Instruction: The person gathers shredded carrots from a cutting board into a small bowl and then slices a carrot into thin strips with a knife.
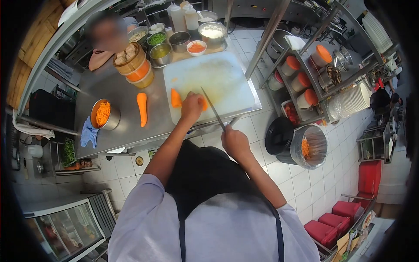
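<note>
Carrot piece, stiff, light, roll-prone, is pinned at cutting board near edge under left grip; knife is clamped by its handle in right grip.

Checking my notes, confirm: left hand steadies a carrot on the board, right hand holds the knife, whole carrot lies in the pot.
Wrong on the pot: the head view shows the whole carrot on the table beside the board. Left hand, right hand and knife are right.

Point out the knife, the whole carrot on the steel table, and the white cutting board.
knife [213, 109], head view, middle of the blade.
whole carrot [142, 109], head view, middle of its length.
white cutting board [218, 78], head view, bare centre of its surface.
</note>
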Demonstrator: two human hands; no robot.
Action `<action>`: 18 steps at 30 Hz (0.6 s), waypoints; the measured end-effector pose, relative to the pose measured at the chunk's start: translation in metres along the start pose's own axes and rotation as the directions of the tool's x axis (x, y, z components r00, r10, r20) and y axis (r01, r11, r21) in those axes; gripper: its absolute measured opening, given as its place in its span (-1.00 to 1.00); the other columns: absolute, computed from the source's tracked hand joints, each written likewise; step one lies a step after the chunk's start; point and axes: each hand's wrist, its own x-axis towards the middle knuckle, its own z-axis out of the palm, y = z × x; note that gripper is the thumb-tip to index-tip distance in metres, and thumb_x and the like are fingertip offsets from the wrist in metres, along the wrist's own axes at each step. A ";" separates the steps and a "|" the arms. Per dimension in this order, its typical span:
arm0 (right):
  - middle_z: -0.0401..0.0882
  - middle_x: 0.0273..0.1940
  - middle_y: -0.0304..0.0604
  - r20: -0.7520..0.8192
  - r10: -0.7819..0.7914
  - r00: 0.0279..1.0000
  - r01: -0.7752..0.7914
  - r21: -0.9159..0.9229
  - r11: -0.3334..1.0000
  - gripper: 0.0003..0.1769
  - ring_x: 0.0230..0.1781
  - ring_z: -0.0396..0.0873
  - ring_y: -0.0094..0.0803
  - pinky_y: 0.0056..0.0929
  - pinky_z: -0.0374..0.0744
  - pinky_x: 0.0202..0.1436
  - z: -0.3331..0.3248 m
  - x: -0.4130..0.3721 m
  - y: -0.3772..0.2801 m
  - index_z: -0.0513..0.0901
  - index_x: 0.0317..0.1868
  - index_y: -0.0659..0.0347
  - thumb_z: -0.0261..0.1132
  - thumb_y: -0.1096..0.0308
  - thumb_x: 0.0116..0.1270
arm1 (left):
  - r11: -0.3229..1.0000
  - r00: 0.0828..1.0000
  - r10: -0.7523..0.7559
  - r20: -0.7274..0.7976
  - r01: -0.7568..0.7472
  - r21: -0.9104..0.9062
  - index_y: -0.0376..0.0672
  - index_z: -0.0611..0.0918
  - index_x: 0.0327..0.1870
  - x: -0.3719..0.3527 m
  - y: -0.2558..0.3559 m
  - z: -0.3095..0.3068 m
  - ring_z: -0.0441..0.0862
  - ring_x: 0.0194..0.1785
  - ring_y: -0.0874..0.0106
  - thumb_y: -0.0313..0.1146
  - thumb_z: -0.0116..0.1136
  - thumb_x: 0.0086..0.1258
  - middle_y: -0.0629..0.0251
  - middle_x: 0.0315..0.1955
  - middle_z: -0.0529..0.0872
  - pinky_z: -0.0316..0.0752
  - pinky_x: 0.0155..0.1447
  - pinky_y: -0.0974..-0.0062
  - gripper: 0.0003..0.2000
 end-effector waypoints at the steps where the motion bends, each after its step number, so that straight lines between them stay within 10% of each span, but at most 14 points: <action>1: 0.74 -0.42 0.25 0.018 0.000 1.000 0.000 -0.018 1.000 -0.79 -0.37 0.77 0.21 0.15 0.73 -0.22 0.002 0.008 -0.003 0.59 -0.08 0.34 0.19 0.33 0.48 | 1.000 1.000 0.031 -0.008 -0.031 -0.003 -0.17 0.78 -0.17 0.000 0.001 0.000 0.76 -0.11 0.06 -0.53 0.29 0.32 0.11 -0.16 0.71 0.66 0.00 0.14 -0.88; 18: 0.73 -0.43 0.21 0.058 -0.036 0.998 0.047 -0.202 0.978 -0.84 -0.39 0.78 0.17 0.07 0.72 -0.29 0.032 0.060 -0.022 0.54 -0.11 0.34 0.18 0.39 0.48 | 0.970 0.970 0.242 0.016 -0.242 0.020 -0.29 0.75 -0.30 0.004 -0.001 -0.010 0.74 -0.17 0.02 -0.59 0.27 0.30 0.09 -0.22 0.70 0.64 -0.08 0.10 -0.95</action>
